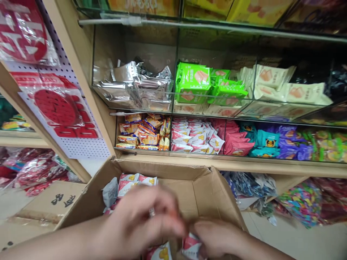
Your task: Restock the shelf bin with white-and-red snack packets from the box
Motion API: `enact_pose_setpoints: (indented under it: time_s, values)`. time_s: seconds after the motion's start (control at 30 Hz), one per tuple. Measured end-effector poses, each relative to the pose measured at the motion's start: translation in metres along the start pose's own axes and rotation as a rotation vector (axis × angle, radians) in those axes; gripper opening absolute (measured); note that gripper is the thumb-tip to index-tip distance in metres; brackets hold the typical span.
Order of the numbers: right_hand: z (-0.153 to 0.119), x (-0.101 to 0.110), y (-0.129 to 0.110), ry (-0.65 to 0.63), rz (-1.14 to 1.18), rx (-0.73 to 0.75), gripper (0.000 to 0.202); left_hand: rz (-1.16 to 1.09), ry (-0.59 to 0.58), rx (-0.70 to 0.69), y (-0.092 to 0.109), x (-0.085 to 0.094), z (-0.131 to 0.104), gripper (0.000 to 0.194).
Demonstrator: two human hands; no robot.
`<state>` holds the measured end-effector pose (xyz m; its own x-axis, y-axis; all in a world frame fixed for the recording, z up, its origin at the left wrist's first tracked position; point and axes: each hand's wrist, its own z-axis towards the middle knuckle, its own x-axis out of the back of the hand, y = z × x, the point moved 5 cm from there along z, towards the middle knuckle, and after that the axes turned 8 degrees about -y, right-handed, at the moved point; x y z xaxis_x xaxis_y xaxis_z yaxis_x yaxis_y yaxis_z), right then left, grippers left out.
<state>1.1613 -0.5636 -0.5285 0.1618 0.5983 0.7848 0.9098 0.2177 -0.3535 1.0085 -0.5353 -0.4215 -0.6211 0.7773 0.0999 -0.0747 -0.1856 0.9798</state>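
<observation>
The shelf (189,161) beyond the left hand (146,216) and right hand (217,233) could catch knuckles on its front edge; nearer, the box (225,195) could snag a wrist on its walls, though bare cardboard leaves room just ahead of the right hand. The hands nearly meet, the left curled, too blurred to tell its grip, the right closed on a packet (191,245), which a hurried pull could drop.

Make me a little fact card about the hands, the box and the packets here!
Left hand: over the cardboard box; blurred, grip unclear
Right hand: at a pink-and-white packet; grip unclear
Inside box: more pink-and-white packets
Lower row, from left: orange packets, pink-and-white ones, pink packets, teal packets, purple packets, others
Row above: silver packets, green packets, cream packets
</observation>
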Motion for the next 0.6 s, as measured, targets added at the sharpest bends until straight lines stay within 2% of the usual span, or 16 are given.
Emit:
enact_pose_setpoints:
  time_s: [0.1, 0.17, 0.23, 0.37, 0.47, 0.6]
  values:
    - [-0.012, 0.042, 0.002, 0.186, 0.075, 0.050, 0.011, -0.046, 0.045, 0.077, -0.006, 0.019, 0.045, 0.022]
    - [-0.016, 0.071, 0.004, 0.325, 0.237, 0.133, 0.012, -0.058, 0.151, 0.083, -0.017, 0.029, 0.060, 0.025]
    - [-0.013, 0.088, 0.006, 0.400, 0.443, 0.234, 0.015, -0.092, 0.183, 0.062, -0.028, 0.031, 0.065, 0.033]
    - [0.000, 0.093, 0.008, 0.501, 0.840, 0.373, 0.028, -0.247, 0.080, 0.080, -0.038, 0.024, 0.061, 0.064]
    - [0.006, 0.085, 0.007, 0.550, 0.990, 0.377, 0.026, -0.360, 0.095, 0.101, -0.040, 0.025, 0.058, 0.067]
    - [0.004, 0.083, 0.006, 0.647, 1.024, 0.394, 0.024, -0.482, 0.096, 0.092, -0.040, 0.026, 0.058, 0.067]
